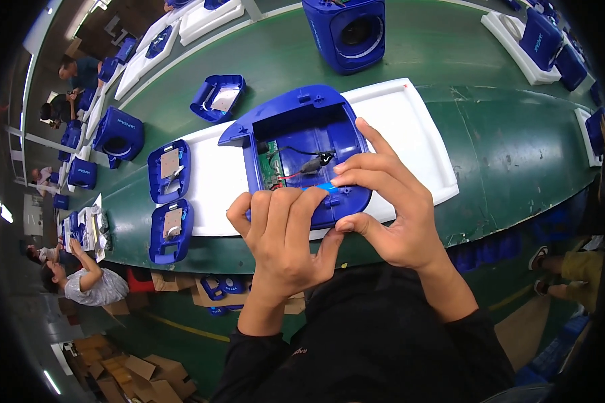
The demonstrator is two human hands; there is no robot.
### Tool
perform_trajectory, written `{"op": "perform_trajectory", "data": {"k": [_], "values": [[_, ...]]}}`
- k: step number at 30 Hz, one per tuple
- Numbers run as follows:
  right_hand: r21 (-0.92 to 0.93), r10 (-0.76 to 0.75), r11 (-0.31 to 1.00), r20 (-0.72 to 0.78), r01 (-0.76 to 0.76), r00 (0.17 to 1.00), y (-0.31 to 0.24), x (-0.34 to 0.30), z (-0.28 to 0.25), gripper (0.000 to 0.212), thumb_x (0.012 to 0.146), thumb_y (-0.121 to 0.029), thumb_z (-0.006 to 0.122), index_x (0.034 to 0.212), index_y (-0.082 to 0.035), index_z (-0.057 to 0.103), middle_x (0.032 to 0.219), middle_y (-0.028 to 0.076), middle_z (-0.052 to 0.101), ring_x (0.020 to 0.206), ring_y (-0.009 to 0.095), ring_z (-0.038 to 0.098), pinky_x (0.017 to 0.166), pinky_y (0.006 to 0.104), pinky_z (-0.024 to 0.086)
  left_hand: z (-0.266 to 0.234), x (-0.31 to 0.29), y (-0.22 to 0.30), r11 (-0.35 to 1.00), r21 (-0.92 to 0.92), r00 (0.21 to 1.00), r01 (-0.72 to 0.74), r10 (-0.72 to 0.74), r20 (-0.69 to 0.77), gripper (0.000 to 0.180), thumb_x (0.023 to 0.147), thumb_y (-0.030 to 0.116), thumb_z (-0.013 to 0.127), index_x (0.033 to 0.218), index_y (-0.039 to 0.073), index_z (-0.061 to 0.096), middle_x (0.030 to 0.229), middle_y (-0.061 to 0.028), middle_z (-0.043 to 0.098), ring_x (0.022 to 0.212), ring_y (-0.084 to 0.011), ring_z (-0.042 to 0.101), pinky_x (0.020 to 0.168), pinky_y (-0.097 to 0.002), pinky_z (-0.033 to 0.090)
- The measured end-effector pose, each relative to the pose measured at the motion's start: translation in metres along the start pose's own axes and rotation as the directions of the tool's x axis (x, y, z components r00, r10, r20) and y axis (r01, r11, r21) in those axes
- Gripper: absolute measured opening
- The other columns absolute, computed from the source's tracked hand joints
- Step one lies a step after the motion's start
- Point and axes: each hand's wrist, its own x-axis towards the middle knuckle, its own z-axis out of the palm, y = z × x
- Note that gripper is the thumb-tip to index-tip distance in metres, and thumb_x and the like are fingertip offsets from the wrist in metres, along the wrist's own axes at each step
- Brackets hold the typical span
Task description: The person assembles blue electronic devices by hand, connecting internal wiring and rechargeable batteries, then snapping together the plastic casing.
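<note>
A blue plastic speaker housing (302, 107) lies open side up on a white foam tray (410, 138). Inside show a green circuit board (271, 164), red and black wires, and a dark sleeved connector (310, 166). A bright blue piece (327, 187), mostly covered by fingers, sits by the near wall; its kind is unclear. My left hand (282, 232) has its fingers curled over the housing's near edge and the blue piece's left end. With my right hand (400, 208), I grip the near right rim, thumb below the edge, two fingertips at the blue piece.
Smaller blue panels (169, 171) with pale pads lie left of the tray, another (218, 98) behind it. Blue speaker cabinets (346, 37) stand farther back on the green table (269, 60). Co-workers (94, 282) sit at left. Cardboard boxes (138, 369) fill the lower left floor.
</note>
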Motion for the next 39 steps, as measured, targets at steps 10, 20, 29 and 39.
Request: {"op": "perform_trajectory", "data": {"k": [10,20,29,39], "values": [[-0.155,-0.06,0.985,0.086,0.073,0.994,-0.003,0.002,-0.015,0.054,0.078,-0.036,0.098,0.122,-0.008,0.083,0.133,0.011,0.077,0.155,0.046,0.052,0.123,0.0562,0.048,-0.007,-0.003,0.0,1.0,0.005,0.999,0.002,-0.002,0.034,0.047,0.077,0.038,0.091,0.11,0.009,0.075,0.101,-0.0059,0.068,0.092,-0.028,0.058,0.093,-0.0446,0.036],[-0.011,-0.273,0.953,0.414,0.304,0.869,0.005,0.043,-0.059,0.051,0.079,-0.028,0.095,0.125,-0.01,0.082,0.132,0.009,0.076,0.135,0.036,0.066,0.121,0.055,0.049,-0.02,-0.007,-0.001,0.997,-0.068,0.997,0.027,-0.021,0.078,0.048,0.078,0.04,0.094,0.113,0.012,0.078,0.104,-0.0029,0.069,0.093,-0.0243,0.06,0.098,-0.0424,0.035],[0.024,-0.302,0.948,0.375,0.316,0.877,0.01,0.036,-0.046,0.041,0.076,-0.033,0.098,0.108,-0.011,0.087,0.098,0.0,0.071,0.102,0.023,0.069,0.115,0.0532,0.051,-0.023,-0.013,0.006,0.998,-0.058,0.996,0.038,-0.033,0.081,0.043,0.083,0.041,0.09,0.112,0.013,0.078,0.101,-0.0013,0.069,0.091,-0.0224,0.058,0.095,-0.0433,0.033],[-0.022,-0.265,0.955,0.375,0.295,0.888,0.001,0.038,-0.047,0.042,0.072,-0.031,0.101,0.107,-0.012,0.087,0.096,0.0,0.071,0.098,0.023,0.069,0.111,0.051,0.052,-0.022,-0.009,0.0,0.995,-0.09,0.997,0.037,-0.03,0.071,0.044,0.08,0.042,0.092,0.111,0.013,0.08,0.1,-0.0003,0.069,0.092,-0.0225,0.06,0.097,-0.0436,0.034]]}}
